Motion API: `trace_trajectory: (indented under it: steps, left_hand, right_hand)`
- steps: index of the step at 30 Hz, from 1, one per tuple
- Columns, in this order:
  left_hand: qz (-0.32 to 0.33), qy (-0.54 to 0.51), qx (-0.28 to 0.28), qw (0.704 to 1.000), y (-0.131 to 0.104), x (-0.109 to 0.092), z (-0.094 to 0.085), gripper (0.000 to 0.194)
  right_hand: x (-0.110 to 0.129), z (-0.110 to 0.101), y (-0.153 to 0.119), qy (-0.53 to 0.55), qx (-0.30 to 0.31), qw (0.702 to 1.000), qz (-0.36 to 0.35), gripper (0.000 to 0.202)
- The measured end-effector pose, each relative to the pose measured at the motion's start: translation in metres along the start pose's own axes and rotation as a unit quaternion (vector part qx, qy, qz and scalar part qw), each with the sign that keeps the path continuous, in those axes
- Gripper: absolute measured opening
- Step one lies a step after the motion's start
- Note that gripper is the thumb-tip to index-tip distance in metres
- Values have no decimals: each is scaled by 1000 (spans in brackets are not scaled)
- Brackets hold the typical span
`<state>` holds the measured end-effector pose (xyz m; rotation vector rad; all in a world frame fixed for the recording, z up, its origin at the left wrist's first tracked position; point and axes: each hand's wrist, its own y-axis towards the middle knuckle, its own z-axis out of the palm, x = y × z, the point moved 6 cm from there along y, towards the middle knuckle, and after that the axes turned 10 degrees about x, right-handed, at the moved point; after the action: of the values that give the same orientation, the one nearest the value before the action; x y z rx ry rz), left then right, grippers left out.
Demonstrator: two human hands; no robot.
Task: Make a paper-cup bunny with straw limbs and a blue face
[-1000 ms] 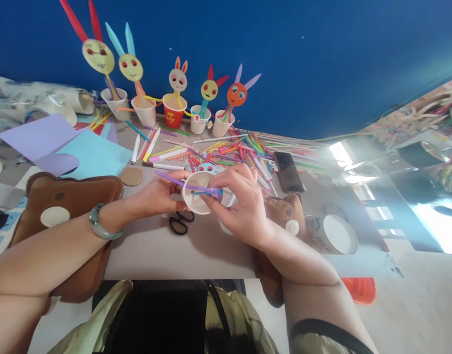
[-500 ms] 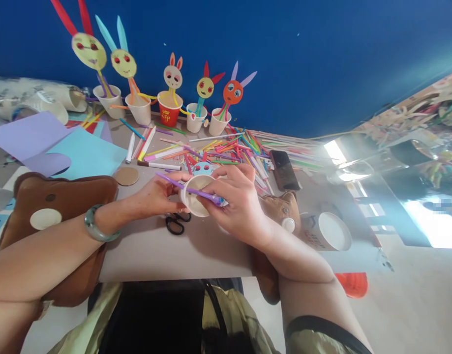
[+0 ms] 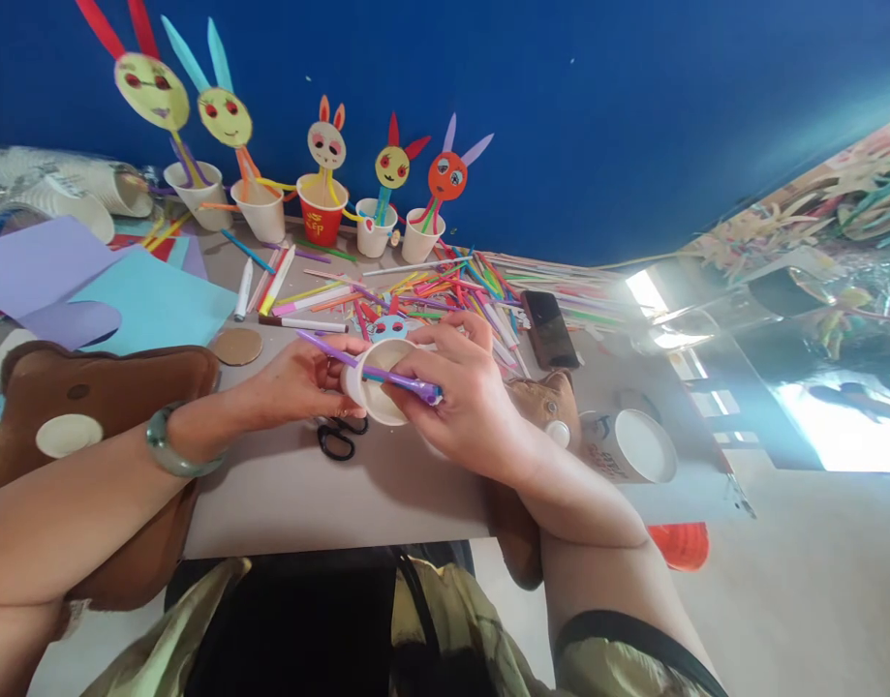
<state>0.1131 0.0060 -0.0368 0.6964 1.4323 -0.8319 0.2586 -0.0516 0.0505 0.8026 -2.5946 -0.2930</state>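
Note:
My left hand [image 3: 310, 382] is closed round the side of a white paper cup [image 3: 378, 407], whose mouth tilts up toward me. A purple stick [image 3: 328, 351] lies across the cup's mouth, one end by my left fingers and a wider, crinkled end near my right thumb. With thumb and fingers at the cup's right rim, my right hand [image 3: 455, 387] pinches the stick there. A bit of blue shows beside it. Black-handled scissors [image 3: 337, 440] lie on the table just below the cup. Behind the cup is a blue paper rabbit face [image 3: 390, 327], partly hidden.
Rabbit figures in paper cups, one a red cup [image 3: 322, 218], line the blue wall. Loose coloured sticks [image 3: 430, 286] and markers cover the table's back. A phone [image 3: 550, 329] and white tub [image 3: 644, 445] lie right; brown cushion [image 3: 139, 387] and coloured paper [image 3: 154, 300] left.
The whole view has shifted slightly, so things sit a little further left. Both hands keep their hold on the cup and the purple stick, with hardly any movement between them.

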Motion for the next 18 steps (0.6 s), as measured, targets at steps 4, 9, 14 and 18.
trace_trajectory:
  steps: [4,9,14,18]
  left_hand:
    - [6,6,-2,1000,-1,-2,-1,54]
    - [13,15,-6,1000,-2,-1,-2,55]
    - [22,19,-9,1000,-2,-2,-2,53]
    - [29,26,-6,999,-1,-3,0,51]
  right_hand:
    - [2,-3,-1,17,-5,1000,-19,8]
    - [3,-2,0,15,6,1000,-14,10]
    - [5,-1,0,9,1,1000,-26,14]
    - [4,2,1,12,23,1000,-17,19]
